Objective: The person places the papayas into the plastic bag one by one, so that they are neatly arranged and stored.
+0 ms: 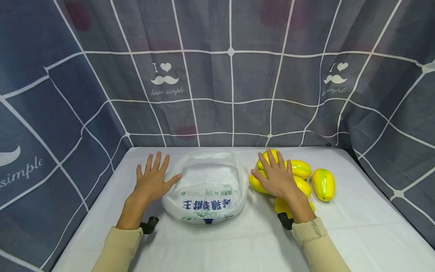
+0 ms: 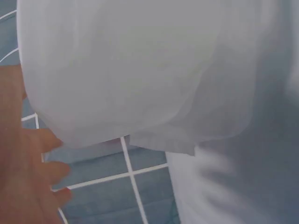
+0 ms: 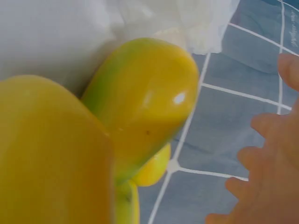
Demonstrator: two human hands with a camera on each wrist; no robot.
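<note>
The worktop [image 1: 210, 249] is white and faintly creased, enclosed at the back and both sides by grey-blue fabric [image 1: 210, 79] with white grid lines, moustache motifs and faded reddish patches. Toward its far edge sits a white plastic bag [image 1: 205, 177] with blue and green print, yellow-green fruits [image 1: 323, 184] clustered on the right. The hands have fingers spread: left hand [image 1: 152, 182] just beside the bag, right hand [image 1: 279, 177] over the fruits, contact unclear.

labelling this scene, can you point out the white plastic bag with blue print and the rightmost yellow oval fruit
White plastic bag with blue print [image 1: 205, 193]: head view, on its printed front.
Rightmost yellow oval fruit [image 1: 323, 185]: head view, on the middle of its glossy skin.
</note>
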